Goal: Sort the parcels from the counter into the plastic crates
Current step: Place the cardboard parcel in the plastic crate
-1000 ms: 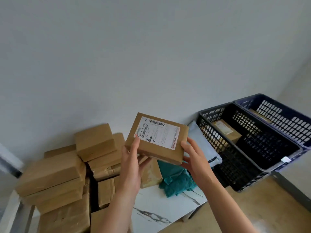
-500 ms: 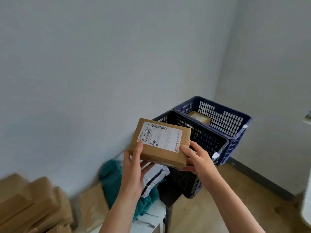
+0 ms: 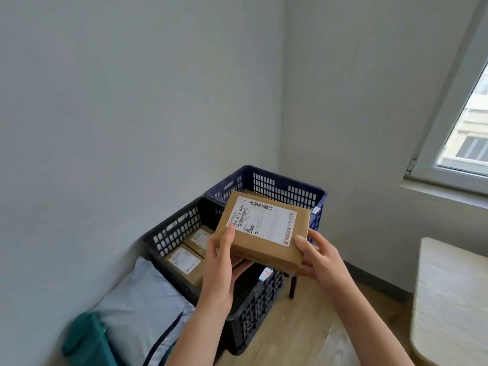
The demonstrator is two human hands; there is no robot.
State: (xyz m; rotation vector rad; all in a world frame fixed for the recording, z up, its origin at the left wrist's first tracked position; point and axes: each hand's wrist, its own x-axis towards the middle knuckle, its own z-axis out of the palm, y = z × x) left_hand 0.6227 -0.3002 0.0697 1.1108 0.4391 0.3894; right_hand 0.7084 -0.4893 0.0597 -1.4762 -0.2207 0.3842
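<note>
Both hands hold one flat cardboard parcel (image 3: 261, 233) in the air, its white barcode label facing up. The left hand (image 3: 219, 270) grips the near left edge, with the thumb on top and the fingers curled underneath. The right hand (image 3: 319, 257) pinches the near right corner in the same way.

The parcel hangs over the line where the black crate (image 3: 171, 233) meets the blue crate (image 3: 285, 186), and it covers part of both rims. The blue crate stands in the room corner.

Two labelled boxes (image 3: 184, 262) lie side by side along the black crate's left wall. The rest of its inside is hidden by the hands.

A grey poly mailer (image 3: 142, 299) touches the black crate's near left wall, and a teal bag (image 3: 84, 342) lies beside it. Bare wooden floor (image 3: 303, 326) runs between the crates and a pale surface (image 3: 454, 299) at the right edge.
</note>
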